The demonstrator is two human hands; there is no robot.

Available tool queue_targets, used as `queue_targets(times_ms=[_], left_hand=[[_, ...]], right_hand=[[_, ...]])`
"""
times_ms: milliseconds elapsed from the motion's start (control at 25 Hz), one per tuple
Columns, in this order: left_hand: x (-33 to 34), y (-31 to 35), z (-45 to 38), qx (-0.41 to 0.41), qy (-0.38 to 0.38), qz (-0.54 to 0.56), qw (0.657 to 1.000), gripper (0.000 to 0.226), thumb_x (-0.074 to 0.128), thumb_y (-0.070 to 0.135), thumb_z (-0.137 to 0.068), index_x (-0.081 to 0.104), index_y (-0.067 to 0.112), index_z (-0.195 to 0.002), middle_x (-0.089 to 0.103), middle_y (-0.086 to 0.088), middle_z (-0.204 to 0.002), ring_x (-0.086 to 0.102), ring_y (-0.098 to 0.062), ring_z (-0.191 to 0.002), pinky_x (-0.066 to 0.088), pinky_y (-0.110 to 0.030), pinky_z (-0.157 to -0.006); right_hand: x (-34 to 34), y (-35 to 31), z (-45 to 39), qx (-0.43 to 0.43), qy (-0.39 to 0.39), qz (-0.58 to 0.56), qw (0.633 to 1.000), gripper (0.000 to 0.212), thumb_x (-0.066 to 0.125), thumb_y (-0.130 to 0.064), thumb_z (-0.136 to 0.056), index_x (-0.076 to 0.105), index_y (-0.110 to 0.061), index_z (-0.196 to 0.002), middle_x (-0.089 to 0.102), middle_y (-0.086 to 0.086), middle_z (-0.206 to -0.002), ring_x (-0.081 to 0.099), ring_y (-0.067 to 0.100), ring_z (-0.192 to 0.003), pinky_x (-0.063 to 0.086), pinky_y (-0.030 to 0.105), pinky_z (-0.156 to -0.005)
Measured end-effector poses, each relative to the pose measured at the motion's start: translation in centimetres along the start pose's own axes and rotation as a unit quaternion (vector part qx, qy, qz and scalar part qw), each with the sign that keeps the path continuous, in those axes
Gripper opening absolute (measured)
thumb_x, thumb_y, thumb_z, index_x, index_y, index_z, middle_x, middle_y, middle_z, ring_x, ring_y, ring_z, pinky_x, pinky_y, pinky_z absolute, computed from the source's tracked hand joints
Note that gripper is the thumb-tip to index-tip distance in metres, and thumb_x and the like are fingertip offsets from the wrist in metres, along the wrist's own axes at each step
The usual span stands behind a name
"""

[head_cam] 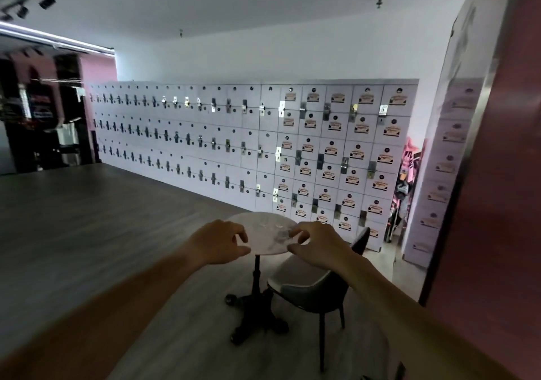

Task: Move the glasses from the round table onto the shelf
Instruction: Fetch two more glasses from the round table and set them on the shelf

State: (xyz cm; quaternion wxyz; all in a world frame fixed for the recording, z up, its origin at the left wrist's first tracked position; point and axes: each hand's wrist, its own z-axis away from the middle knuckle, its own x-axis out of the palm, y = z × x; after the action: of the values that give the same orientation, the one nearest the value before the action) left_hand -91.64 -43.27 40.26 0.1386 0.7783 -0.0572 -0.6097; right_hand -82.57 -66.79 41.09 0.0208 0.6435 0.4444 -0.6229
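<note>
A small round white table [263,250] on a black pedestal stands ahead of me. Clear glasses [273,228] sit on its top, faint and blurred, so their number is unclear. My left hand [218,243] reaches out in front of the table's left edge, fingers curled and apart, holding nothing. My right hand [314,243] is stretched out over the table's right side, fingers spread and empty. Both hands appear nearer to me than the table. No shelf is recognisable in view.
A grey chair [310,286] stands at the table's right. A long wall of white lockers [234,145] runs behind. A pink wall [497,204] is close on my right. Wooden floor [87,233] stretches to the left, toward a dark shop area [38,116].
</note>
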Motion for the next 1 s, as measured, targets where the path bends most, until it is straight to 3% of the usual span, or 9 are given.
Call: queue_targets(times_ms=[200,480,600,760,920,1000], left_hand=[[2.4,-3.7,-7.7,-0.032,-0.008,0.004,0.999,0.027,0.068,0.05,-0.08,0.069,0.034,-0.102,0.072,0.01,-0.093,0.065,-0.01,-0.089,0.049,-0.028,-0.082],[5.5,-10.4,-19.6,-0.032,-0.015,0.013,0.999,0.028,0.069,0.046,-0.081,0.07,0.03,-0.103,0.074,0.009,-0.09,0.066,-0.011,-0.089,0.049,-0.027,-0.081],[6.0,-13.6,-26.4,-0.029,-0.015,0.014,0.999,0.028,0.069,0.047,-0.081,0.069,0.03,-0.103,0.074,0.01,-0.091,0.065,-0.01,-0.087,0.048,-0.027,-0.079],[6.5,-17.2,-34.6,-0.023,-0.009,0.019,1.0,0.028,0.069,0.048,-0.081,0.069,0.031,-0.103,0.072,0.01,-0.092,0.064,-0.011,-0.088,0.046,-0.027,-0.077],[8.2,-20.6,-42.1,-0.022,-0.011,0.02,1.0,0.028,0.069,0.048,-0.08,0.069,0.031,-0.102,0.068,0.009,-0.092,0.064,-0.013,-0.092,0.049,-0.029,-0.083],[9.3,-22.1,-45.0,-0.025,-0.011,0.017,0.999,0.028,0.069,0.05,-0.079,0.069,0.032,-0.1,0.064,0.01,-0.091,0.062,-0.013,-0.091,0.05,-0.03,-0.086]], right_hand=[[2.3,3.5,-8.3,-0.004,-0.017,0.01,1.0,0.035,0.072,-0.041,-0.083,0.067,-0.032,-0.116,0.067,-0.005,-0.101,0.061,0.006,-0.086,0.041,0.019,-0.064],[4.8,7.7,-20.6,0.012,-0.03,0.012,0.999,0.037,0.073,-0.043,-0.082,0.067,-0.03,-0.116,0.069,-0.006,-0.1,0.063,0.007,-0.087,0.046,0.023,-0.07],[5.4,8.8,-27.5,0.029,-0.032,0.016,0.999,0.037,0.072,-0.04,-0.083,0.067,-0.028,-0.118,0.069,-0.004,-0.102,0.065,0.011,-0.091,0.054,0.031,-0.083],[5.7,10.4,-35.8,0.04,-0.014,0.014,0.999,0.036,0.071,-0.039,-0.085,0.065,-0.028,-0.118,0.068,-0.004,-0.099,0.064,0.011,-0.087,0.047,0.023,-0.07],[7.6,12.6,-43.3,0.053,-0.036,0.015,0.998,0.039,0.071,-0.041,-0.083,0.065,-0.028,-0.12,0.069,-0.005,-0.097,0.066,0.01,-0.087,0.054,0.029,-0.079],[8.8,14.0,-46.6,0.057,-0.04,0.013,0.997,0.042,0.071,-0.042,-0.082,0.065,-0.028,-0.12,0.069,-0.006,-0.096,0.065,0.009,-0.086,0.051,0.025,-0.073]])
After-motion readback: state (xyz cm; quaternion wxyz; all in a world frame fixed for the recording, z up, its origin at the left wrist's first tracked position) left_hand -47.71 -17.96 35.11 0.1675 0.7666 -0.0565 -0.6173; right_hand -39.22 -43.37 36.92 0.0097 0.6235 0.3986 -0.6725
